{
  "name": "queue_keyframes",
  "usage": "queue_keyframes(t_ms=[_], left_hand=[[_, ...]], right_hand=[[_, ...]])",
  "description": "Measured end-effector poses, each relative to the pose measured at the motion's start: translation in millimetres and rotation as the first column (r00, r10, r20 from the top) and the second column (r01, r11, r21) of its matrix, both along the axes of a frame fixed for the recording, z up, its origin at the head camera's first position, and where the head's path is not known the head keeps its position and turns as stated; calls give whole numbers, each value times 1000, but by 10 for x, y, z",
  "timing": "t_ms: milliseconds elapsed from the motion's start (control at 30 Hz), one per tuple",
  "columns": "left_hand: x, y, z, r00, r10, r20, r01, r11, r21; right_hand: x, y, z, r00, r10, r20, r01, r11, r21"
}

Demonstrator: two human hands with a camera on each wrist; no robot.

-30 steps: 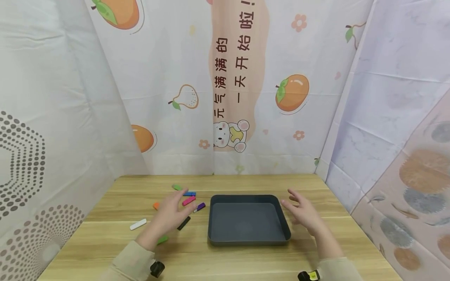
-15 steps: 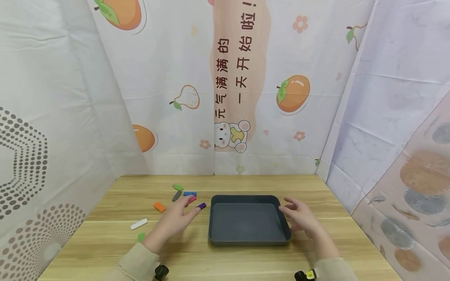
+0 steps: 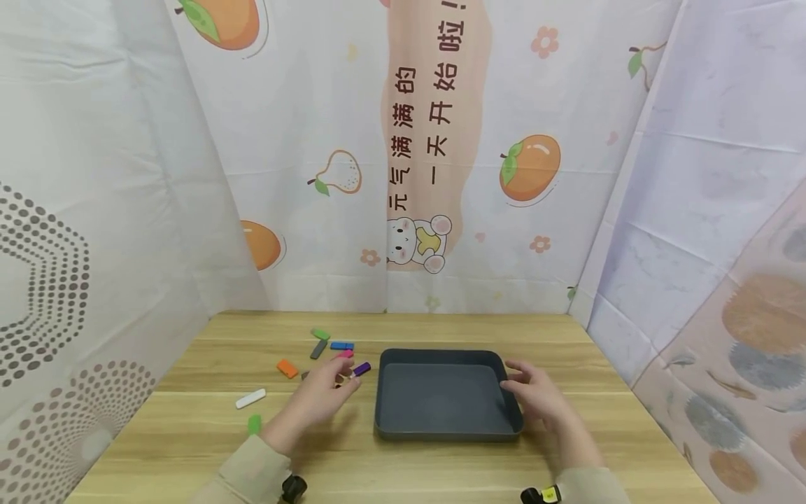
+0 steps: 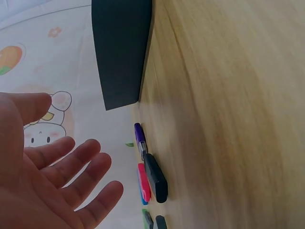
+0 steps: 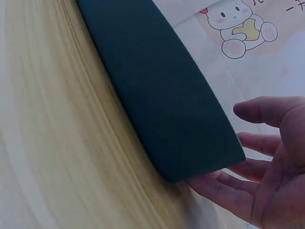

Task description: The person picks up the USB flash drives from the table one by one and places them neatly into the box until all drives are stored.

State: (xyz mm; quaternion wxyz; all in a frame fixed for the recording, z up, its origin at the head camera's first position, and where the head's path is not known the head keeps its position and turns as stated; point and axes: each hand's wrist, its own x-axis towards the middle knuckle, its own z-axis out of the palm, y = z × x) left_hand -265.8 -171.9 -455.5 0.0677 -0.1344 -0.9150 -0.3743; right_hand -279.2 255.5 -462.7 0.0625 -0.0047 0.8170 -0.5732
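Observation:
My left hand [image 3: 315,400] hovers over the left part of the table, fingers spread and holding nothing. Around it lie USB sticks: a purple one [image 3: 362,369], a pink one [image 3: 344,354] partly behind the fingers, and a black one [image 4: 156,179] mostly covered by the hand in the head view. A dark grey rectangular tray [image 3: 448,435] stands in the middle. At its right side is my right hand [image 3: 540,399], the thumb above the rim and apart from it, the other fingers loosely bent along the outer wall [image 5: 162,95]. Nothing shows inside the tray.
More small sticks lie on the left: orange [image 3: 287,369], white [image 3: 250,398], green [image 3: 255,424], grey [image 3: 319,349], blue [image 3: 342,346] and another green one [image 3: 320,334]. A printed curtain [image 3: 302,245] hangs behind the wooden table [image 3: 441,476], with cloth on both sides.
My right hand has moved left to the tray's right edge. My left hand has shifted slightly right and nearer, uncovering some sticks. The tray stays in place.

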Motion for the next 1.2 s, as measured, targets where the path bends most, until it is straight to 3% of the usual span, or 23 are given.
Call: queue_keyframes(t_ms=[467, 933, 1200], left_hand=[[33, 13, -118, 998, -33, 44, 33, 999, -4], [24, 46, -142, 998, -37, 45, 37, 999, -11], [8, 50, -141, 997, -41, 58, 42, 999, -10]], right_hand=[[21, 8, -28, 1000, -3, 27, 4, 999, -40], [9, 75, -108, 997, 66, 41, -60, 988, -142], [-1, 108, -133, 996, 88, 23, -83, 985, -152]])
